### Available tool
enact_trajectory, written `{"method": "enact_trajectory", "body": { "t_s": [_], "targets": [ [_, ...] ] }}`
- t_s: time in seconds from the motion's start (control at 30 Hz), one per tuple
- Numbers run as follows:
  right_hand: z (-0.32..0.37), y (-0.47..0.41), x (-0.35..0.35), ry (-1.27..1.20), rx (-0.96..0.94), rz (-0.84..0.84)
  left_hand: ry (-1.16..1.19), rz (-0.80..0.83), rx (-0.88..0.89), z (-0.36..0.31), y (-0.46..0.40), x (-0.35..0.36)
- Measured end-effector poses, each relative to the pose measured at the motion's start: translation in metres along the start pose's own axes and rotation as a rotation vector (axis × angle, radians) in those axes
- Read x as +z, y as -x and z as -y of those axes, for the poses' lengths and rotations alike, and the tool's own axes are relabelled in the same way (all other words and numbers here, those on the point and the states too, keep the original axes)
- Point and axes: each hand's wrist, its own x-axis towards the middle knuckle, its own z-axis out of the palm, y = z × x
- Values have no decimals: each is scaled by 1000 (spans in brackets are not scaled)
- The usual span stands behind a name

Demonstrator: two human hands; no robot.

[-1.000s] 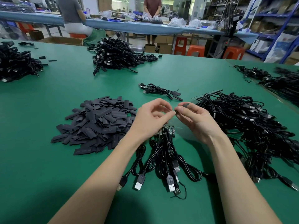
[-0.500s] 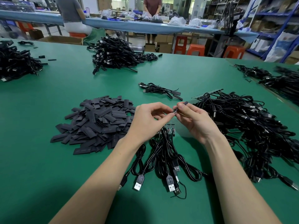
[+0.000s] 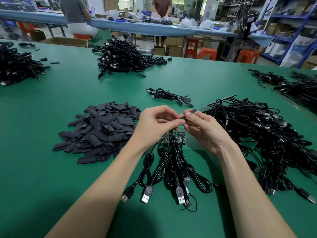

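Observation:
My left hand and my right hand meet above the green table. The right fingers pinch a short black sleeve that sticks up past the thumb. The left fingertips pinch the end of a black cable that hangs down from between the hands; where cable and sleeve meet is hidden by my fingers. Below the hands lies a bundle of USB cables with plugs toward me, attached to a strip of small circuit boards.
A heap of flat black sleeves lies at the left. A large tangle of cables is at the right, a small bundle beyond the hands, more piles at the back. Two people work at a far blue table.
The hands have stayed together over the boards and shifted only slightly. The black sleeve stands out a little more clearly above my right thumb.

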Motion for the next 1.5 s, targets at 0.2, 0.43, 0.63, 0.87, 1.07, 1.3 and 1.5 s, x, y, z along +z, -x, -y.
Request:
{"method": "enact_trajectory", "body": {
  "t_s": [0.2, 0.43, 0.63, 0.87, 1.07, 1.3, 1.5],
  "targets": [
    [0, 2, 1, 20, 27, 31, 45, 23, -38, 2, 2, 0],
    [1, 2, 6, 129, -76, -11, 71, 24, -83, 4, 2, -1],
    [4, 4, 12, 74, -186, -33, 117, -9, -111, 4, 3, 2],
    [1, 3, 16, 43, -205, -93, 113, -30, -110, 5, 4, 3],
    [-2, 2, 18, 60, -179, -84, 114, -68, -117, 8, 5, 4],
    [-5, -1, 17, 30, -165, -114, 75, -82, -126, 11, 5, 3],
    [-6, -4, 17, 133, -165, -113, 57, -84, -126, 12, 3, 5]
  ]
}}
